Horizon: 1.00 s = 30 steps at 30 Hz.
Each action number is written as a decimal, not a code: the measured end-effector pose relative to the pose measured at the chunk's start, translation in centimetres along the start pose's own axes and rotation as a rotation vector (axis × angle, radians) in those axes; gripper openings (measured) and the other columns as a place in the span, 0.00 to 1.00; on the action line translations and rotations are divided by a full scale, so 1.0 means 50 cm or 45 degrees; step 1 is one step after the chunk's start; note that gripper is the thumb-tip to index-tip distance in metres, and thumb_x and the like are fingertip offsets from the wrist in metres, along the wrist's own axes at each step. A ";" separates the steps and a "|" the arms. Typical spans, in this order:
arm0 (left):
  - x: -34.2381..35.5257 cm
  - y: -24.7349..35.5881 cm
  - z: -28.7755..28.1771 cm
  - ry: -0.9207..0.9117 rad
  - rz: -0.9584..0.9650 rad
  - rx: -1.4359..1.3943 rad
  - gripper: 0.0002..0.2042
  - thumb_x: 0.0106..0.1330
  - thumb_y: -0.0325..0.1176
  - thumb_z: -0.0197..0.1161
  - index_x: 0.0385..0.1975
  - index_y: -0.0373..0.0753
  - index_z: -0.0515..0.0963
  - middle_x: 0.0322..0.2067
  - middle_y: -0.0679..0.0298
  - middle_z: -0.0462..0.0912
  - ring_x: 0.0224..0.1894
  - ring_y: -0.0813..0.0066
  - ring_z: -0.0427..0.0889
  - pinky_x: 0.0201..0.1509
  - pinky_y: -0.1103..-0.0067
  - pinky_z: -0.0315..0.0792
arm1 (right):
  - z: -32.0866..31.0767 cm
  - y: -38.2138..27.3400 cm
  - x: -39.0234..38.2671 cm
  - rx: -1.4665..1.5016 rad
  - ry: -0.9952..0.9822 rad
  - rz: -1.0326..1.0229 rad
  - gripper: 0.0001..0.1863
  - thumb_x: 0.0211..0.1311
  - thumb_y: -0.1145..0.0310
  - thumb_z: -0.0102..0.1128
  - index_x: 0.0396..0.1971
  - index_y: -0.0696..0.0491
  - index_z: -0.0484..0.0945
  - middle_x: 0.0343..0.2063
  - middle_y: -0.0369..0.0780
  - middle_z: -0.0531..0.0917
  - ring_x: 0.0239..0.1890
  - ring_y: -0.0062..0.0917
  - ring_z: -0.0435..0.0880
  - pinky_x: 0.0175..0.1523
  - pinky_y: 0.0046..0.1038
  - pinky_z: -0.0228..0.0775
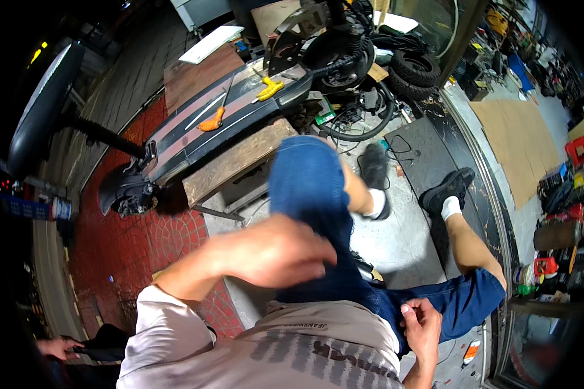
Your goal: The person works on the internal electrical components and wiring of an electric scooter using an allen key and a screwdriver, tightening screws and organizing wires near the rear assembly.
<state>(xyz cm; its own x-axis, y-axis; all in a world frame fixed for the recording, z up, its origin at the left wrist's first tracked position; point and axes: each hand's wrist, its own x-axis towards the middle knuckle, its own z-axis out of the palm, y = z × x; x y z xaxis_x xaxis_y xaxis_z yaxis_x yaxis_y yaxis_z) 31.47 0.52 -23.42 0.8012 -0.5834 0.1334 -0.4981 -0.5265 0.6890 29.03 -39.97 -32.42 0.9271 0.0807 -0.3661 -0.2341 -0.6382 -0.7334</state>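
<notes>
My left hand (285, 253), smeared by motion, is raised over my blue denim shorts (311, 181), its fingers loosely bent and unclear. My right hand (420, 324) rests at the shorts on my right thigh, fingers curled and pinched; what is between them, if anything, is too small to make out. Ahead on the left, an electric scooter (175, 142) lies along a wooden bench (207, 181). On its deck are an orange-handled tool (211, 122), a yellow-handled tool (269, 89) and thin metal rods.
Loose tyres (414, 70), cables and a white board (211, 44) lie around the scooter. A doorway track runs along the right, beyond it cardboard (512, 136) and cluttered tools. Red tiles (136, 259) pave the left. Another person's hand (58, 347) shows at lower left.
</notes>
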 end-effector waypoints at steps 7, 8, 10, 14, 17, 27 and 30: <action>-0.086 -0.113 -0.223 0.928 -0.778 0.016 0.08 0.74 0.30 0.62 0.37 0.32 0.84 0.29 0.64 0.85 0.36 0.81 0.84 0.43 0.78 0.78 | 0.035 -0.170 0.101 -0.457 -0.399 -0.631 0.14 0.63 0.66 0.73 0.43 0.59 0.84 0.21 0.45 0.83 0.22 0.33 0.84 0.31 0.31 0.74; -0.100 -0.150 -0.245 0.922 -0.883 0.260 0.08 0.72 0.32 0.62 0.38 0.34 0.84 0.29 0.59 0.86 0.35 0.71 0.86 0.43 0.74 0.78 | 0.043 -0.193 0.110 -0.447 -0.427 -0.740 0.16 0.62 0.65 0.74 0.44 0.58 0.84 0.22 0.45 0.84 0.24 0.35 0.85 0.32 0.32 0.75; -0.123 -0.228 -0.276 0.937 -1.028 0.551 0.09 0.70 0.35 0.63 0.39 0.36 0.85 0.31 0.53 0.87 0.36 0.58 0.87 0.44 0.67 0.79 | 0.059 -0.230 0.124 -0.470 -0.485 -0.789 0.16 0.61 0.65 0.75 0.44 0.58 0.83 0.23 0.45 0.85 0.25 0.37 0.86 0.33 0.35 0.76; -0.143 -0.372 -0.326 1.013 -1.244 0.798 0.09 0.67 0.35 0.64 0.40 0.37 0.85 0.35 0.52 0.88 0.43 0.50 0.88 0.49 0.62 0.79 | 0.072 -0.275 0.159 -0.496 -0.541 -0.765 0.18 0.63 0.60 0.74 0.46 0.56 0.84 0.24 0.43 0.86 0.27 0.40 0.88 0.35 0.38 0.78; -0.160 -0.426 -0.349 0.943 -1.329 0.905 0.11 0.64 0.36 0.66 0.41 0.38 0.85 0.43 0.52 0.87 0.48 0.49 0.87 0.51 0.60 0.78 | 0.073 -0.281 0.197 -0.430 -0.486 -0.684 0.17 0.62 0.61 0.75 0.44 0.56 0.85 0.23 0.42 0.86 0.25 0.36 0.87 0.34 0.36 0.78; -0.168 -0.463 -0.361 0.761 -1.346 0.821 0.10 0.59 0.36 0.66 0.31 0.35 0.81 0.36 0.49 0.84 0.43 0.46 0.85 0.48 0.58 0.76 | 0.093 -0.471 0.384 -0.453 -0.407 -0.800 0.15 0.63 0.64 0.74 0.43 0.58 0.84 0.20 0.40 0.82 0.20 0.31 0.82 0.30 0.32 0.74; -0.169 -0.436 -0.358 0.881 -1.318 0.720 0.11 0.59 0.39 0.66 0.29 0.36 0.81 0.37 0.48 0.85 0.43 0.46 0.85 0.48 0.56 0.77 | 0.133 -0.549 0.385 -0.334 -0.416 -0.940 0.13 0.62 0.69 0.74 0.43 0.58 0.84 0.20 0.38 0.82 0.19 0.27 0.80 0.27 0.30 0.71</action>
<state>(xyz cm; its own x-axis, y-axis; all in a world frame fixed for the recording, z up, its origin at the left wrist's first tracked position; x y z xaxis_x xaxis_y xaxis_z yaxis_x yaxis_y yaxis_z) 41.51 27.99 -26.78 0.8045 0.5661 0.1801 0.4926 -0.8051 0.3303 51.36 -15.81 -23.14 0.6747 0.7377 -0.0224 0.5108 -0.4886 -0.7074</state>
